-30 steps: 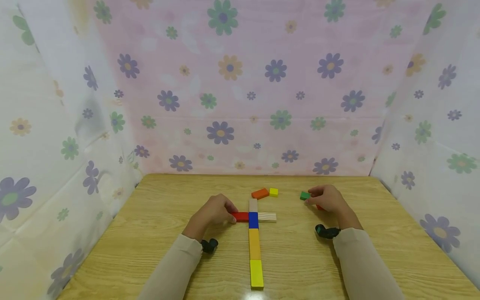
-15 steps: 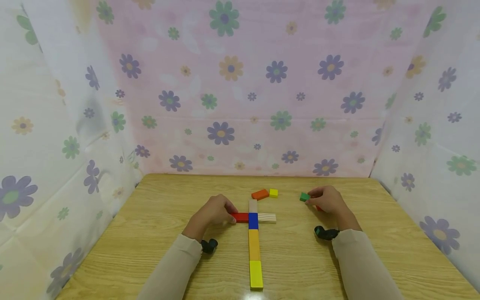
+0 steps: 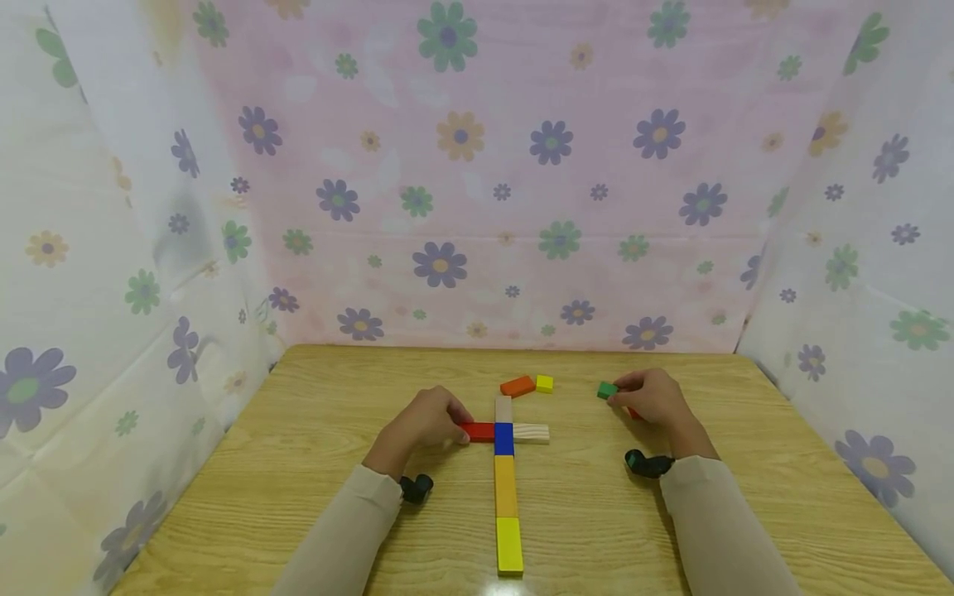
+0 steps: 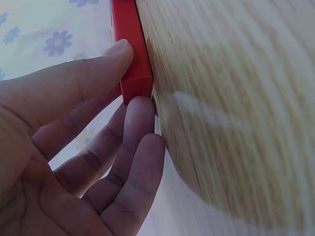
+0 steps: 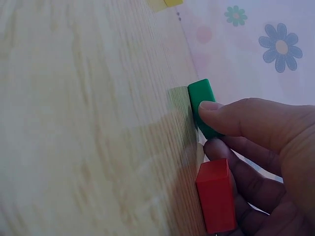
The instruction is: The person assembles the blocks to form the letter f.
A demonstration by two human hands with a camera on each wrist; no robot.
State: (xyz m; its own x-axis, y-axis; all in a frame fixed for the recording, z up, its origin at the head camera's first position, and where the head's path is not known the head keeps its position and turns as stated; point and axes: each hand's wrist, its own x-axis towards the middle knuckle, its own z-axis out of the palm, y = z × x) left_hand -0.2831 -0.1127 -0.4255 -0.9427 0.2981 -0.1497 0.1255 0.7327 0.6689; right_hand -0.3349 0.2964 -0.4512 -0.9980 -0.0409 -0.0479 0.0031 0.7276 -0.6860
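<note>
My left hand (image 3: 428, 418) pinches a red block (image 3: 479, 432) between thumb and fingers; the left wrist view shows the thumb along the side of this red block (image 4: 133, 54). Its right end meets a blue block (image 3: 503, 439), part of a cross of blocks lying flat. My right hand (image 3: 653, 396) pinches a small green block (image 3: 607, 390), and in the right wrist view the thumb presses the face of that green block (image 5: 203, 105). Beside the curled lower fingers sits a second red block (image 5: 216, 196), mostly hidden by the hand in the head view.
The cross also has a beige block (image 3: 503, 408) on top, a striped wooden block (image 3: 532, 433) at right, then an orange-yellow block (image 3: 505, 486) and a yellow block (image 3: 510, 546) below. An orange block (image 3: 517, 386) and a small yellow block (image 3: 545, 384) lie behind. Flowered cloth (image 3: 492, 215) surrounds the table.
</note>
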